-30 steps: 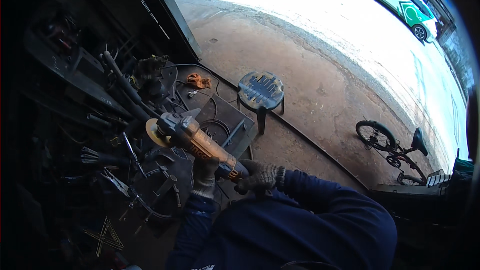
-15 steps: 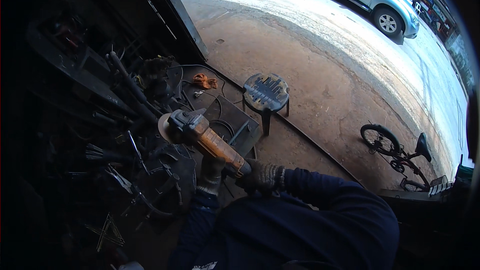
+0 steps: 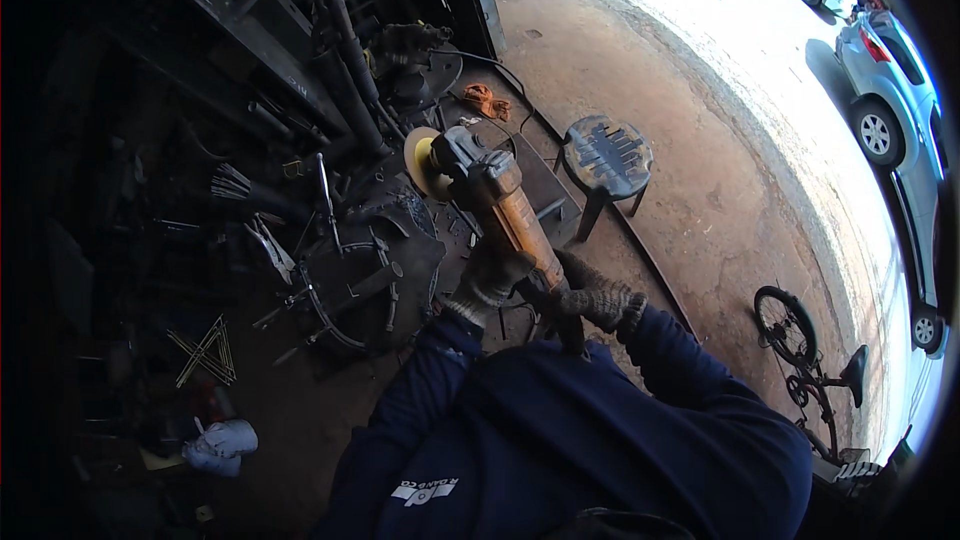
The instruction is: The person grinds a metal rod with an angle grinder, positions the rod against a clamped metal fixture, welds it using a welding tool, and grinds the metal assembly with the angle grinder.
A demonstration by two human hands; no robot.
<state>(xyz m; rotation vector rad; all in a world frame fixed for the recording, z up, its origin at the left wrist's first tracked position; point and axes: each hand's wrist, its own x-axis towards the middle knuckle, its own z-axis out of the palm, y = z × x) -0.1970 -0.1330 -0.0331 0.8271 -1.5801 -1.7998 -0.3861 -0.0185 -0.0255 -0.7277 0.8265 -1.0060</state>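
An orange and grey angle grinder (image 3: 515, 220) is held up in front of my body, its round yellowish disc (image 3: 424, 162) at the far left end. My left hand (image 3: 492, 280), in a dark knit-cuffed glove, wraps round the lower part of the orange body. Close beside it my gloved right hand (image 3: 598, 294) is closed on the rear end of the grinder. Part of the fingers of both hands is hidden by the tool and the gloves. Beyond the tool lies a dark metal work surface (image 3: 545, 175).
A worn stool (image 3: 606, 157) stands past the work surface, near an orange cloth (image 3: 487, 101). Metal tubes (image 3: 350, 60), locking pliers (image 3: 270, 248) and a curved metal frame (image 3: 335, 305) crowd the left. A bicycle (image 3: 815, 360) is at the right; parked cars (image 3: 885, 110) line the road.
My view has turned, so the scene sits differently in the picture. The grinder stays in both hands, its yellowish disc now seen more face-on. Another green and white car shows on the road.
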